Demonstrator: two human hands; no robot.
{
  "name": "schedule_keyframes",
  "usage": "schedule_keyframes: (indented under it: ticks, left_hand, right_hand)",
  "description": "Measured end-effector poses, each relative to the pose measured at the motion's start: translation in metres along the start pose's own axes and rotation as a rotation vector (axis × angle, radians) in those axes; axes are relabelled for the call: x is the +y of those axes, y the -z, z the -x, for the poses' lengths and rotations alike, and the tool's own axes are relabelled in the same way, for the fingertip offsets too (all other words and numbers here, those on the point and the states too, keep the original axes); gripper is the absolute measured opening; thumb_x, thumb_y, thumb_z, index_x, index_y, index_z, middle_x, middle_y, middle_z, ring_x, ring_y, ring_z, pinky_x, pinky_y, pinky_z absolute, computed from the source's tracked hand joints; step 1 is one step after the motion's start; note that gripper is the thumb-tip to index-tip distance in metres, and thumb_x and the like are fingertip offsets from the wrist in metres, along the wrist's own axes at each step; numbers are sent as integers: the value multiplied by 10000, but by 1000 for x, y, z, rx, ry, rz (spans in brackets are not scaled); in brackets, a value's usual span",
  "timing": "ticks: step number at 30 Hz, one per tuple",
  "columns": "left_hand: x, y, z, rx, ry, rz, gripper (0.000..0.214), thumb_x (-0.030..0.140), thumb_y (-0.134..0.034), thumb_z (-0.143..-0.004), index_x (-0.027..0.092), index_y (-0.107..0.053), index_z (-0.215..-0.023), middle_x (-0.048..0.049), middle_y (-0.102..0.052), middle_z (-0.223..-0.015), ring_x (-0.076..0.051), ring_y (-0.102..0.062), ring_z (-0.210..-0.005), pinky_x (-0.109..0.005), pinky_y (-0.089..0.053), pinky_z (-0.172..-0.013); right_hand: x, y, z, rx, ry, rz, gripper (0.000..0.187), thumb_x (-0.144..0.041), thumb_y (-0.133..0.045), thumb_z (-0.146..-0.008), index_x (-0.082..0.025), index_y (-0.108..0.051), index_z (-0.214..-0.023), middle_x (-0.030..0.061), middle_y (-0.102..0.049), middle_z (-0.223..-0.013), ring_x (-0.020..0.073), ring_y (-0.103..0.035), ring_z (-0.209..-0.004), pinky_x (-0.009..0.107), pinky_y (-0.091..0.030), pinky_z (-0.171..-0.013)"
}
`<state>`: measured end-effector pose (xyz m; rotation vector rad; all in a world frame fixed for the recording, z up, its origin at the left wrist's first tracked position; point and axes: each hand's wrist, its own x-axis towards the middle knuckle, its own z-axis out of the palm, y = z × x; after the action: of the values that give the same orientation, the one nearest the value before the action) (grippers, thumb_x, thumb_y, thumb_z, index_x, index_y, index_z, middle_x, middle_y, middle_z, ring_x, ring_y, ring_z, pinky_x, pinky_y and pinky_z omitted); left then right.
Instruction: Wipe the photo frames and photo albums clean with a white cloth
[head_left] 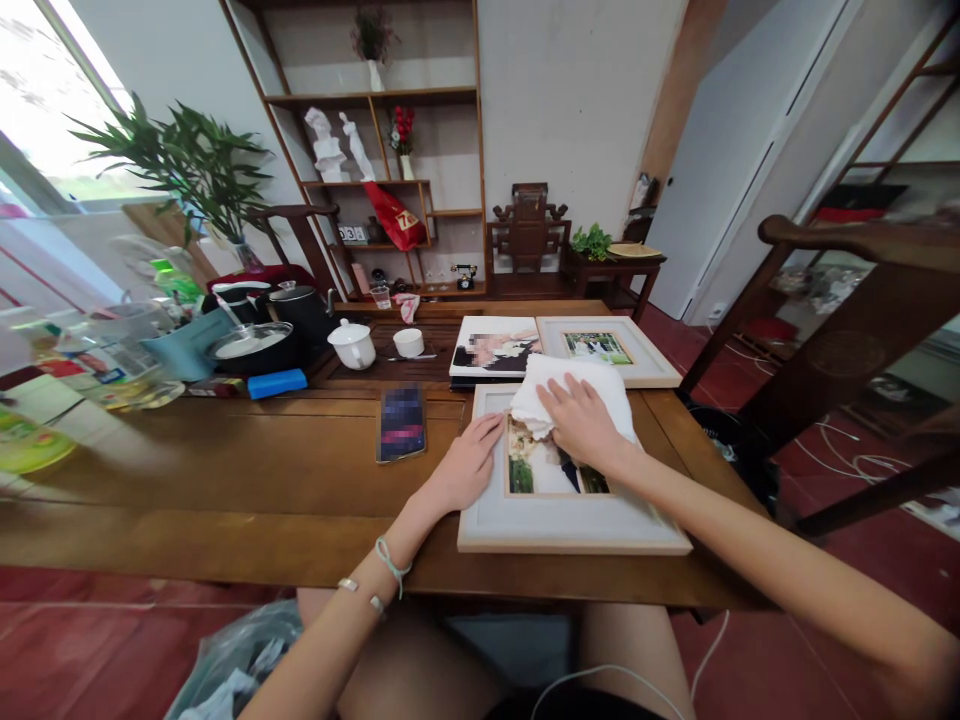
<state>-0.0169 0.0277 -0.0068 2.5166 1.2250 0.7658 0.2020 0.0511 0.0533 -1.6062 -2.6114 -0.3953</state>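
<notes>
A pale picture frame (555, 527) with a photo in its middle lies flat on the wooden table (225, 450). My right hand (577, 415) is spread flat on a white cloth (611, 385), pressing it against the upper part of the frame. The cloth hides the top of the photo. On the frame's left edge rests my left hand (469, 460), its fingers stretched out and nothing held in them. Behind the cloth lie a second framed photo (645, 350) and a photo album or board (495, 345), side by side.
A phone (402, 424) lies left of the frame. Farther back are a white lidded cup (352, 345), a small white bowl (409, 343), a lidded pan (251, 345) and a blue block (277, 383). A wooden chair (847, 340) stands at the right, and a plastic bag (240, 660) sits below the table's edge.
</notes>
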Motion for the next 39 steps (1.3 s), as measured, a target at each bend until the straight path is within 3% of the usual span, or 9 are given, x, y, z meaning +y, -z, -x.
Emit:
schedule_keyframes:
  ticks: [4,10,14,18,22,25,28,32,39]
  left_hand:
    - [1,0,1,16,2,26,523,72,-355,-871,146,-474,-1375,-141,-435,-1450,-256,-336,-1383,-513,-307,-1148]
    - [-4,-1,0,-14,-20,56,505,196,-508,-882,143,-462,-1382,-170,-403,-1468,-286,-328,-1383,-509,-337,-1120]
    - [-8,-3,-1,-15,-9,39,471,155,-437,-906,180,-482,-1375,-148,-427,-1457,-263,-324,-1389,-507,-341,-1113]
    - [-7,1,2,-18,-71,75,604,183,-523,-865,195,-384,-1452,-154,-378,-1491,-292,-303,-1402,-526,-297,-1131]
    - [-5,4,4,-37,-96,86,676,205,-561,-832,189,-344,-1472,-163,-354,-1506,-318,-289,-1407,-547,-293,-1130]
    - [-4,4,3,-36,-64,67,593,178,-481,-875,168,-367,-1457,-160,-364,-1501,-294,-295,-1406,-537,-306,-1131]
    - [-2,2,2,-18,-22,40,537,104,-363,-896,137,-407,-1430,-156,-395,-1481,-264,-314,-1397,-520,-302,-1144]
    - [-1,1,1,-19,1,11,546,75,-335,-885,121,-414,-1423,-153,-398,-1479,-261,-313,-1397,-513,-305,-1149]
    - [0,2,1,-51,22,-12,544,72,-323,-883,95,-410,-1419,-167,-379,-1487,-269,-301,-1401,-527,-300,-1148]
  right_hand:
    - [-29,17,12,-67,-37,8,551,-98,-454,-829,-23,-446,-1375,270,-550,-1316,359,-507,-1217,453,-431,-932]
    - [-80,44,55,-144,131,-45,523,-213,-598,-788,7,-568,-1262,262,-684,-1076,320,-669,-952,386,-539,-743]
    - [-108,26,85,73,176,86,458,-141,-547,-820,9,-585,-1251,307,-635,-1185,388,-650,-1047,476,-549,-757]
    - [-118,10,109,323,225,103,371,-79,-482,-858,-6,-616,-1197,289,-650,-1177,384,-640,-1082,532,-526,-828]
    - [-104,16,121,375,308,56,390,-104,-463,-869,-18,-590,-1226,261,-624,-1244,365,-594,-1164,520,-503,-912]
    - [-81,21,127,343,387,27,447,-83,-472,-823,-36,-575,-1255,212,-601,-1305,354,-556,-1217,484,-504,-952]
    - [-53,18,136,273,361,50,548,-30,-469,-745,-60,-560,-1285,167,-578,-1351,352,-520,-1257,475,-506,-969]
    - [-16,15,148,166,248,96,677,42,-450,-648,-90,-552,-1304,144,-548,-1390,349,-475,-1300,503,-482,-1001]
    - [29,22,137,-78,242,-156,852,27,-466,-550,-208,-515,-1368,31,-459,-1479,296,-276,-1431,523,-323,-1134]
